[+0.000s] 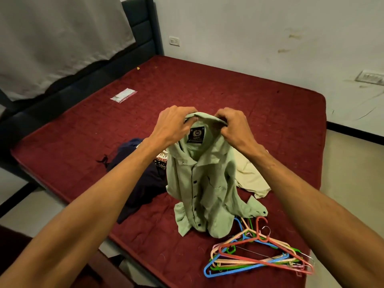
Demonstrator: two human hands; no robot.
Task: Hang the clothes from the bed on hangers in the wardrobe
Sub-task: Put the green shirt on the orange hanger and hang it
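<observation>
The left hand point(174, 125) and the right hand point(232, 129) each pinch the collar of a pale green button-up shirt point(203, 183), fingers curled over the fabric on either side of the black woven neck label point(196, 135). Held between the two hands this way, the collar is spread and the shirt hangs with its buttoned front towards the person. That looks like a way to find the neck opening and shoulders before a hanger goes in. Directly below the hands the shirt drops in folds, and its hem and one cuffed sleeve rest crumpled on the maroon quilted mattress of the bed point(249, 104).

Below the right hand, just beside the shirt's hem, lies a loose pile of plastic hangers in red, blue, green and peach point(255, 254), near enough for one hand to let go and pick one up. Under the left forearm a dark navy garment point(137, 179) lies spread on the bed, with a small piece of patterned cloth point(161, 161) showing between it and the shirt. Below the right wrist, behind the shirt, sits a cream garment point(251, 175). These look like the clothes not yet hung.

Well beyond the left hand a clear plastic packet point(123, 95) lies on the mattress. The wardrobe is not in view.
</observation>
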